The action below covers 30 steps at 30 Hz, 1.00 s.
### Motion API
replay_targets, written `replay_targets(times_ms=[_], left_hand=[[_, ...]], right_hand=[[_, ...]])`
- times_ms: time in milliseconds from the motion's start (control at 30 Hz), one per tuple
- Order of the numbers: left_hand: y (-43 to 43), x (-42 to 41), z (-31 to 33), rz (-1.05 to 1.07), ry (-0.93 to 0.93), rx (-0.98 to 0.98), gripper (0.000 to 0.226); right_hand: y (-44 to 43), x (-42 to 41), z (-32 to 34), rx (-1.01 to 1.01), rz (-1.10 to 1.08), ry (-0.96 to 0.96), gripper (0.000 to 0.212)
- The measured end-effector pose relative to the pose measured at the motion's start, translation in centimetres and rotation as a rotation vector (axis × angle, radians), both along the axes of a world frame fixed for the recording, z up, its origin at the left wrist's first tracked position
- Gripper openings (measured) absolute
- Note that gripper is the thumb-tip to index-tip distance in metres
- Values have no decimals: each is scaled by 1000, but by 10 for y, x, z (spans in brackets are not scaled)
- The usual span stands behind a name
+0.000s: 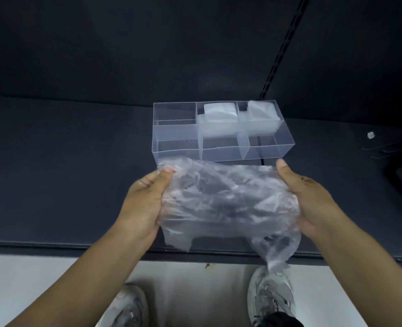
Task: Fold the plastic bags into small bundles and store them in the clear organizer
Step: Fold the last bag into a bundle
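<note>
Head view: left grip (143,204) and right grip (313,199) pinch the crumpled bag (228,204); slippery film could unfold short of the organizer (176,138)

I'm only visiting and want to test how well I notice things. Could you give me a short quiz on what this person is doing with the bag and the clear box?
1. True or false: the left hand and the right hand both hold the crumpled plastic bag.
2. How many folded bundles sit in the clear organizer? A) none B) two C) five
3. Fill in: in the organizer's back row, the one section with nothing in it is on the person's ____ side.

Key: 1 true; 2 B; 3 left.
</note>
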<state>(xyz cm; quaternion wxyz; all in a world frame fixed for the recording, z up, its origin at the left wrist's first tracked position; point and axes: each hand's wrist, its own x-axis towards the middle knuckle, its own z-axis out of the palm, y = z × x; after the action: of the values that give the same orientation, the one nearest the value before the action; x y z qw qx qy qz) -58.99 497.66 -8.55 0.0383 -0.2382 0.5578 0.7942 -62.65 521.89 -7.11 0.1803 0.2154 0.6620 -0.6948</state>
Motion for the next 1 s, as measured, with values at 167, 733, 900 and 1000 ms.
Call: replay_targets(times_ms=[167,733,900,1000], left_hand=[[-5,2,-16,27,-20,-34,22],[-28,-20,8,-200,199,-561,26],[9,-40,21,-516,182,-494,22],[-15,-43,-2,-123,96,-556,28]], right_hand=[[19,-11,-16,501,-94,237,31],[-27,1,-12,56,497,471,19],[-40,-6,1,111,711,460,23],[-5,-17,-5,286,784,321,15]])
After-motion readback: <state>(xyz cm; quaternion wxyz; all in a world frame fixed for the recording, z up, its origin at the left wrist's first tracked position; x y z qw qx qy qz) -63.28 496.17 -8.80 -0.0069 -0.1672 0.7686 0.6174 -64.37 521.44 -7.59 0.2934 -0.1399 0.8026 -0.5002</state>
